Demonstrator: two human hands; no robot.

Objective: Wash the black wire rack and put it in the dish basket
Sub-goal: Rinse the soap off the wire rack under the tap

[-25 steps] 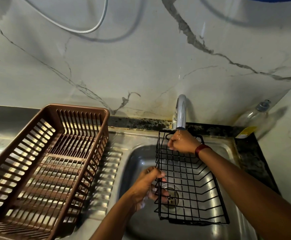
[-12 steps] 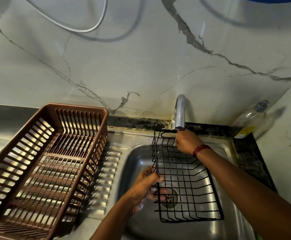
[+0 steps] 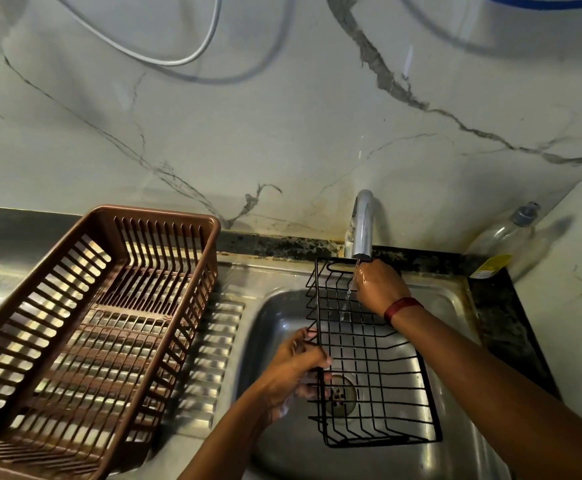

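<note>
A veined marble wall (image 3: 282,133) rises behind a steel tabletop (image 3: 210,358), where a brown dish basket (image 3: 165,214) stands left of the sink (image 3: 275,327). The black wire rack (image 3: 369,355) is held over the sink, open side up, its long axis running from the tap (image 3: 362,226) toward the person (far end raised, near end low over the drain (image 3: 341,393)). Since a second ago its near end has swung slightly left. The left hand (image 3: 293,368) is clamped on the rack's left long edge. The right hand (image 3: 379,289), a red band at the wrist, grips the far end under a thin stream of water (image 3: 348,296). A clear bottle (image 3: 501,233) stands in the right corner.
</note>
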